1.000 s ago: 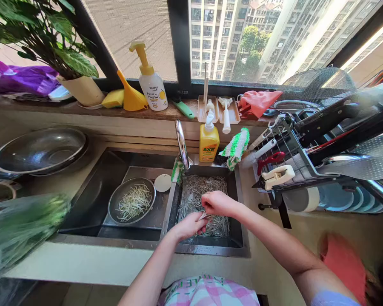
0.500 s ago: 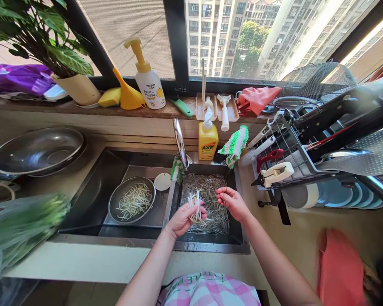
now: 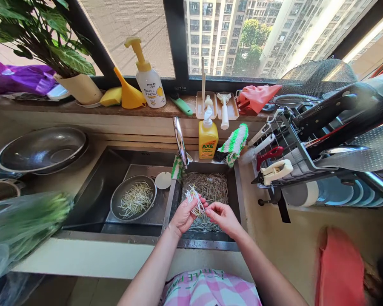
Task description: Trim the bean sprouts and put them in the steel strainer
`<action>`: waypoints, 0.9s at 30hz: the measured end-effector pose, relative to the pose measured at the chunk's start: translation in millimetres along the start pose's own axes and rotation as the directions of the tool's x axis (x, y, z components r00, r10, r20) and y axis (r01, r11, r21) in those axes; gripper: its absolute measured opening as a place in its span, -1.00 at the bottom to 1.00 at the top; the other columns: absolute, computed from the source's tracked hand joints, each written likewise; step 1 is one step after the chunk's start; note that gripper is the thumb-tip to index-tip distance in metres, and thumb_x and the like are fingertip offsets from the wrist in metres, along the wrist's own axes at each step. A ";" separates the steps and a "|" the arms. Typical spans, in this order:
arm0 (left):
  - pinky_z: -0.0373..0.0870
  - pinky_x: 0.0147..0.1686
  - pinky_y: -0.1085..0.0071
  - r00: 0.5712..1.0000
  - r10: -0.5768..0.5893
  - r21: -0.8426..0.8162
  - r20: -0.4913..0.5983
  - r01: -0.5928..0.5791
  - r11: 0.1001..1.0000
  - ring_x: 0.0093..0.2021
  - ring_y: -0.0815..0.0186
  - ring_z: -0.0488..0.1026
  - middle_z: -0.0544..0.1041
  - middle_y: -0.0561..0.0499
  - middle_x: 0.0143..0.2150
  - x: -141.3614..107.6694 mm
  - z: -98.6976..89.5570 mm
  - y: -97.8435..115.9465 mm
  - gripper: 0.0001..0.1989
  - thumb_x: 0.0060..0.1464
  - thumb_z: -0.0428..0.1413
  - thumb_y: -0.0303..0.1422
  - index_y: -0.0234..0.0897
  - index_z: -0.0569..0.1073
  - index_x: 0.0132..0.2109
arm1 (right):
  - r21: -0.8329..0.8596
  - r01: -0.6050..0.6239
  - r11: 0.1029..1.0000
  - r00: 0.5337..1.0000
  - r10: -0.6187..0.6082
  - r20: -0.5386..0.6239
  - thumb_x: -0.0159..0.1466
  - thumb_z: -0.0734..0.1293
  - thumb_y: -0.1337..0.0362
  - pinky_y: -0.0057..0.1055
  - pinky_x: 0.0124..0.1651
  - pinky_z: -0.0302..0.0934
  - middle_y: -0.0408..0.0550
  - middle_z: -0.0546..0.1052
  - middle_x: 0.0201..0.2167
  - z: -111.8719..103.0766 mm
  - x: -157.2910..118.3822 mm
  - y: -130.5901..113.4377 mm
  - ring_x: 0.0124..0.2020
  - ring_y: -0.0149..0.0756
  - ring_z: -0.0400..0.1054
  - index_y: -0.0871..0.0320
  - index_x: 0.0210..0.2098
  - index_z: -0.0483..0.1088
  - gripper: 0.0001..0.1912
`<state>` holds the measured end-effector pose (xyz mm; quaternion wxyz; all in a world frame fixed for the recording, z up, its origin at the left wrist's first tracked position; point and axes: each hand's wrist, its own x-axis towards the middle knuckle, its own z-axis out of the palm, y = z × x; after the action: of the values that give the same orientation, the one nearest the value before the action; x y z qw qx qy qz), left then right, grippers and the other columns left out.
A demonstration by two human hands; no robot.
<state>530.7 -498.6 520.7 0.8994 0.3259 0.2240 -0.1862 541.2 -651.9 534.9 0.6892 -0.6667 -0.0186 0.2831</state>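
A bunch of white bean sprouts [image 3: 194,200] is held in my left hand [image 3: 184,216], above the right sink basin. My right hand [image 3: 222,216] pinches at the right side of this bunch, thumb and fingertips pressed together; what they hold is too small to make out. Beneath both hands, many thin sprouts [image 3: 213,187] fill the right basin. More sprouts [image 3: 136,199] lie in a round metal pan [image 3: 115,209] in the left basin, beside a small white disc [image 3: 163,180].
The faucet [image 3: 179,142] stands behind the basins, near a yellow AXE bottle [image 3: 208,140]. A utensil rack [image 3: 301,157] is at the right. Bagged greens [image 3: 35,221] and a wok [image 3: 43,151] sit left. A red cloth-like item [image 3: 340,267] is at lower right.
My right hand has moved left and slightly down, from apart to touching the bunch in my left hand. The left hand still holds the sprouts.
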 end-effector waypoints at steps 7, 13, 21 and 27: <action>0.30 -0.26 0.45 0.983 0.140 0.040 -0.122 -0.136 0.990 -0.34 0.39 0.43 0.50 0.01 -0.37 1.5 10.1 -12.9 -0.74 -0.12 0.16 -0.38 -0.32 0.35 -0.22 | -0.247 0.041 0.968 0.988 -0.075 -0.133 -0.01 0.28 0.26 -0.53 -0.50 0.05 -0.16 0.40 -0.57 12.7 8.5 9.0 -0.57 -0.46 0.20 0.21 -0.54 0.35 -0.88; 0.29 -0.27 0.46 0.945 0.260 -0.001 -0.199 -0.266 0.964 -0.38 0.41 0.42 0.49 0.04 -0.42 5.5 16.0 -23.2 -0.80 -0.13 0.16 -0.37 -0.31 0.35 -0.30 | -0.265 0.023 0.964 0.942 -0.110 -0.317 -0.04 0.21 0.32 -0.54 -0.55 -0.01 -0.21 0.31 -0.67 20.0 14.0 8.5 -0.63 -0.47 0.11 0.20 -0.61 0.30 -0.91; 0.26 -0.04 0.22 0.980 0.112 -0.430 -0.163 -0.173 0.886 -0.34 0.43 0.44 0.48 0.08 -0.40 5.1 12.4 11.6 -0.87 0.03 0.01 -0.49 -0.29 0.42 -0.27 | 0.276 0.062 0.959 0.946 0.031 -0.322 0.02 0.29 0.20 -0.53 -0.51 0.08 -0.14 0.40 -0.48 4.5 9.5 12.7 -0.55 -0.45 0.24 0.15 -0.41 0.26 -0.82; 0.20 0.02 0.21 0.990 0.108 -0.500 -0.093 -0.141 0.854 -0.35 0.46 0.44 0.48 0.06 -0.43 -0.9 6.3 20.6 -0.79 0.09 -0.08 -0.48 -0.29 0.45 -0.25 | 0.248 0.064 0.967 0.958 0.010 -0.286 0.00 0.35 0.13 -0.49 -0.49 0.08 -0.15 0.37 -0.52 -5.0 -3.0 14.7 -0.55 -0.44 0.20 0.15 -0.40 0.35 -0.75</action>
<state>541.7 -487.9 535.8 0.9562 0.0983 0.2708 -0.0524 535.4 -658.4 521.7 0.7684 -0.6062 0.1081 0.1744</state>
